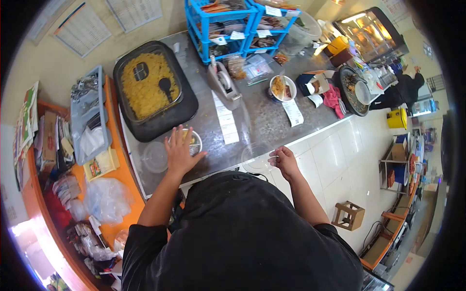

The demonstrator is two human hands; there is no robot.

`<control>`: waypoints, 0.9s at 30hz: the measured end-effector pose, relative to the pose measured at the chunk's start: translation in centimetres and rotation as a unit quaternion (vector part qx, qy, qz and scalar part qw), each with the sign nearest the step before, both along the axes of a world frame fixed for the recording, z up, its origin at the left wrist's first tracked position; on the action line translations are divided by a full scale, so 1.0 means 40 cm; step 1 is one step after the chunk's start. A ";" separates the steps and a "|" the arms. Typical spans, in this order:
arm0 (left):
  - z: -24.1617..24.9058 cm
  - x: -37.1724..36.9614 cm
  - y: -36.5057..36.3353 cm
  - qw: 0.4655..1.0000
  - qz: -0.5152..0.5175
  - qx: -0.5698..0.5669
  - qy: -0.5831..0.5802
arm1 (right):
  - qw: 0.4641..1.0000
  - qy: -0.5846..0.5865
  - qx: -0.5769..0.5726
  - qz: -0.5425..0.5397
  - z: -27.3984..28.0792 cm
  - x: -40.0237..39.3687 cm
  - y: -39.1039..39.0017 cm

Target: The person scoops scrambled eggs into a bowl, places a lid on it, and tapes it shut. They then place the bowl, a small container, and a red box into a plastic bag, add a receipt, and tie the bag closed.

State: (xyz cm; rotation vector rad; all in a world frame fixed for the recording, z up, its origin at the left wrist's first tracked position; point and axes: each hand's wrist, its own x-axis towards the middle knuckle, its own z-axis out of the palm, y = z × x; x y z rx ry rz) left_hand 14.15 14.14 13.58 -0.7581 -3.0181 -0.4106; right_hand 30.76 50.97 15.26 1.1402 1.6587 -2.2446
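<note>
2-handed: likely steadying a bowl (pixel 200 141) under the spread left hand (pixel 180 156), pinching a clear lid (pixel 254 158) edgewise with the right hand (pixel 286 162).

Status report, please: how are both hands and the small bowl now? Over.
Left hand spread over bowl, partly hiding it. Right hand pinching clear lid. Bowl uncovered; flat clear disc on counter beside left hand.

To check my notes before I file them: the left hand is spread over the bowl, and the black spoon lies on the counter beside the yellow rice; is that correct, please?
Not quite: the head view shows the black spoon lying in the yellow rice, not on the counter beside it. The left hand is indeed spread over the bowl.
</note>
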 end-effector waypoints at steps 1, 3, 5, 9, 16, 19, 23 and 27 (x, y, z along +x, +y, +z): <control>0.006 0.000 0.005 1.000 0.011 -0.005 -0.006 | 1.000 -0.002 0.000 0.002 -0.001 -0.005 0.011; 0.021 -0.006 0.015 1.000 0.023 0.018 -0.002 | 1.000 0.000 0.000 0.007 -0.004 -0.020 0.039; 0.021 -0.014 0.020 0.999 0.033 0.026 0.009 | 1.000 -0.002 -0.005 0.015 -0.015 -0.023 0.058; -0.023 -0.045 0.015 0.996 0.075 0.034 0.020 | 0.999 -0.016 -0.007 0.034 -0.054 -0.046 0.103; -0.027 -0.064 0.040 0.993 0.089 -0.063 0.046 | 0.998 -0.007 -0.007 0.059 -0.190 -0.096 0.163; -0.072 -0.048 0.051 0.992 0.114 -0.038 0.040 | 0.998 0.015 -0.003 0.065 -0.248 -0.117 0.187; -0.070 -0.014 0.092 0.987 0.143 -0.069 0.035 | 0.994 0.022 0.043 0.101 -0.282 -0.139 0.215; -0.029 -0.021 0.116 0.989 0.132 -0.071 -0.012 | 0.991 0.019 0.052 0.122 -0.288 -0.148 0.231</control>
